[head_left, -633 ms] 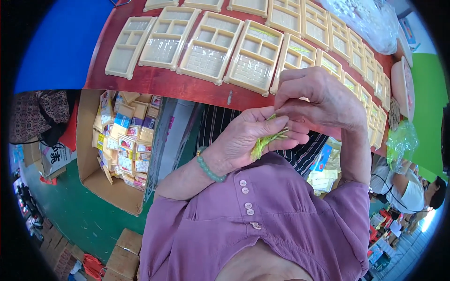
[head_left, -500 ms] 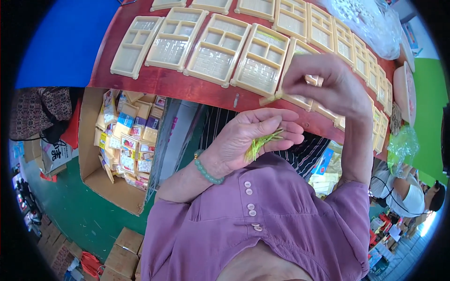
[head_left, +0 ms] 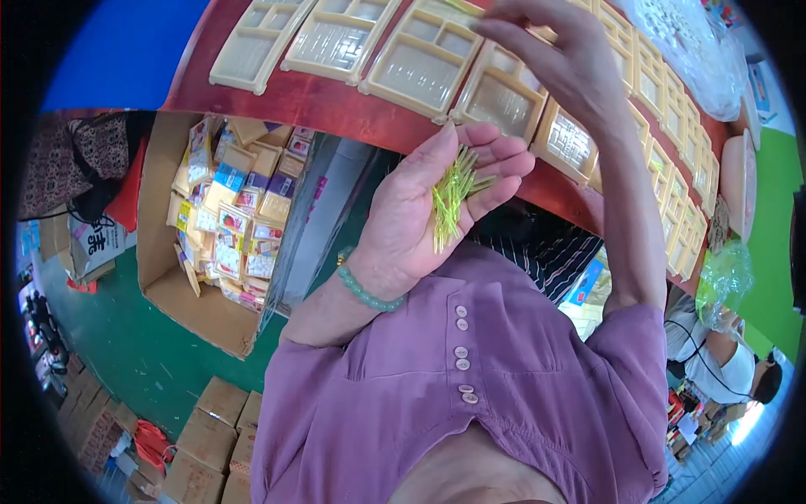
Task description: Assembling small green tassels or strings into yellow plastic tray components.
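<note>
My left hand (head_left: 407,206) is palm up just off the table's near edge, its fingers loosely curled. A bunch of thin yellow-green sticks (head_left: 452,202) lies across its palm and fingers. Over the trays, my right hand (head_left: 564,42) reaches to the top of the view. Its thumb and forefinger meet the end of one yellow-green stick (head_left: 462,7) at the far compartment of a cream divided tray (head_left: 420,59). That stick is partly cut off by the picture's edge. Another cream tray (head_left: 504,92) sits partly beneath my right hand.
Rows of similar trays cover the red table (head_left: 201,88). A clear bag of small white pieces (head_left: 684,50) and a pale basin (head_left: 739,181) are at the right. An open carton (head_left: 197,315) of small packages stands left below the table. Another person (head_left: 722,361) is at far right.
My right hand has moved up and away, over the far end of a tray. The left palm has opened wider, showing more of the sticks. The whole view has shifted, with the trays higher.
</note>
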`<control>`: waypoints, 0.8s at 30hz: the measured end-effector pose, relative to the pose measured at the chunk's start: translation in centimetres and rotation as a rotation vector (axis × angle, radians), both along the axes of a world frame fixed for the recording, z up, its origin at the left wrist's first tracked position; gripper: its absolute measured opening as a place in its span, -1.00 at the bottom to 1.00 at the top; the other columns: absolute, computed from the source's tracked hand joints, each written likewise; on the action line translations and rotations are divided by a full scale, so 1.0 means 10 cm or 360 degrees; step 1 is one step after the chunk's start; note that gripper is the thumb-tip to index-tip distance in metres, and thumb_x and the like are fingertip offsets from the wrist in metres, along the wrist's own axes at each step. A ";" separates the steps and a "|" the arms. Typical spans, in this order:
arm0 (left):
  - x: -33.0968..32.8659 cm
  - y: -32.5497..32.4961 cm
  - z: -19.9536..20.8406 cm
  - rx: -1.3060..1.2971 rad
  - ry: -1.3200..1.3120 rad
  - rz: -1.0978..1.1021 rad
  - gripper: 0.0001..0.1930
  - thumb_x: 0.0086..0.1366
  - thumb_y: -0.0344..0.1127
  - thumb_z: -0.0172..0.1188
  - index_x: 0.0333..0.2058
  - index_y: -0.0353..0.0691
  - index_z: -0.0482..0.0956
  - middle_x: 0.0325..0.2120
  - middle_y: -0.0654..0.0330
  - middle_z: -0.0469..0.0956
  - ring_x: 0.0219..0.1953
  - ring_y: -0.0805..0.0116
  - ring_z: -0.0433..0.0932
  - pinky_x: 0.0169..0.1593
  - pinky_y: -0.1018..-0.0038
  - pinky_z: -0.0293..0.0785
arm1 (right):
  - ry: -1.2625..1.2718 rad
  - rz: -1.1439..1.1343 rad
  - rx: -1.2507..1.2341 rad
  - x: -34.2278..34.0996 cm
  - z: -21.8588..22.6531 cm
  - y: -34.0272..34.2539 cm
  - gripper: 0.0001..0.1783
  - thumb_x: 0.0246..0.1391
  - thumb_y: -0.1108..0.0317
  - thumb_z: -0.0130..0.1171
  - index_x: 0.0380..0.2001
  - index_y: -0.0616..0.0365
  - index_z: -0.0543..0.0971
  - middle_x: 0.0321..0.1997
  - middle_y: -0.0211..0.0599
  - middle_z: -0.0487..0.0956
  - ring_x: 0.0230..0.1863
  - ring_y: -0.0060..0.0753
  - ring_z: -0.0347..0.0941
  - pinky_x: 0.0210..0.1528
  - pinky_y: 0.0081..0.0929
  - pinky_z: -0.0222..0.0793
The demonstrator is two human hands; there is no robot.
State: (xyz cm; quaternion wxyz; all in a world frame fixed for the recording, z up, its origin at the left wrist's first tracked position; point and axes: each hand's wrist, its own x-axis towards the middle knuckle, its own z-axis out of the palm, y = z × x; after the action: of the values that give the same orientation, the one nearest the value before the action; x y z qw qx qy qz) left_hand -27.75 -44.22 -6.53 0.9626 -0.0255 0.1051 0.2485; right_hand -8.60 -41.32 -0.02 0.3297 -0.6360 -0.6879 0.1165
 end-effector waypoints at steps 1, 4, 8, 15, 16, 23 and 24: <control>0.01 0.01 0.00 0.0004 -0.0002 0.0017 -0.61 0.43 -0.16 -0.15 0.00 -0.40 0.35 -0.05 -0.10 0.45 0.04 0.08 0.47 0.09 0.31 0.49 | 0.0005 0.0004 -0.0002 -0.01 0.03 -0.11 -0.82 0.00 0.38 0.20 -0.44 0.34 0.55 -0.46 -0.04 0.53 -0.46 -0.11 0.50 -0.38 -0.23 0.38; 0.01 0.01 -0.05 -0.0015 -0.0144 0.0100 -0.58 0.44 -0.10 -0.18 -0.02 -0.40 0.35 -0.08 -0.06 0.46 0.01 0.16 0.48 0.07 0.33 0.48 | 0.0016 0.0369 -0.0051 -0.14 0.13 -0.43 -0.89 -0.11 0.45 0.28 -0.43 0.17 0.62 -0.43 -0.34 0.53 -0.37 -0.46 0.45 -0.28 -0.51 0.33; -0.03 0.00 -0.13 -0.0003 -0.0343 0.0091 -0.55 0.44 -0.03 -0.24 -0.06 -0.35 0.38 -0.15 0.04 0.49 -0.08 0.29 0.50 -0.02 0.40 0.47 | -0.0117 0.0571 -0.0177 -0.46 0.16 -0.70 -0.80 -0.20 0.27 0.35 -0.50 0.09 0.56 -0.43 -0.33 0.46 -0.33 -0.26 0.39 -0.23 -0.33 0.24; 0.00 -0.10 -0.01 0.0039 0.0069 0.0224 -0.53 0.44 0.01 -0.26 -0.09 -0.32 0.39 -0.19 0.13 0.49 -0.13 0.31 0.50 -0.03 0.41 0.45 | -0.0350 0.0481 -0.0223 -0.63 0.10 -0.80 -0.78 -0.17 0.31 0.29 -0.55 0.11 0.44 -0.47 -0.30 0.35 -0.33 -0.22 0.34 -0.15 -0.28 0.18; 0.00 -0.10 -0.01 0.0070 0.0065 0.0223 -0.53 0.44 0.01 -0.26 -0.09 -0.32 0.39 -0.19 0.13 0.49 -0.13 0.31 0.50 -0.03 0.41 0.45 | -0.0392 0.0501 -0.0284 -0.62 0.10 -0.80 -0.79 -0.17 0.32 0.29 -0.54 0.12 0.45 -0.46 -0.30 0.35 -0.33 -0.21 0.35 -0.15 -0.28 0.19; -0.04 -0.04 0.06 -0.0036 0.0190 0.0239 -0.55 0.44 -0.01 -0.25 -0.09 -0.31 0.41 -0.18 0.13 0.49 -0.11 0.31 0.50 -0.02 0.40 0.43 | -0.0196 0.0488 -0.0337 -0.57 0.21 -0.66 -0.84 -0.09 0.36 0.24 -0.51 0.15 0.47 -0.48 -0.24 0.42 -0.34 -0.16 0.41 -0.16 -0.25 0.26; -0.05 -0.03 0.07 -0.0063 0.0184 0.0264 -0.57 0.44 -0.04 -0.23 -0.09 -0.31 0.41 -0.17 0.12 0.49 -0.08 0.30 0.49 0.02 0.39 0.42 | -0.0201 0.0499 -0.0329 -0.56 0.24 -0.60 -0.84 -0.09 0.36 0.24 -0.51 0.15 0.47 -0.48 -0.24 0.42 -0.34 -0.16 0.41 -0.16 -0.25 0.26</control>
State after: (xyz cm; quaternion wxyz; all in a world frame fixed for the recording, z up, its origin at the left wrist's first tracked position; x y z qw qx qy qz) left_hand -28.23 -44.55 -5.85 0.9304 -0.0387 0.1628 0.3262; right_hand -14.18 -47.32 2.34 0.1966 -0.5576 -0.7822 0.1963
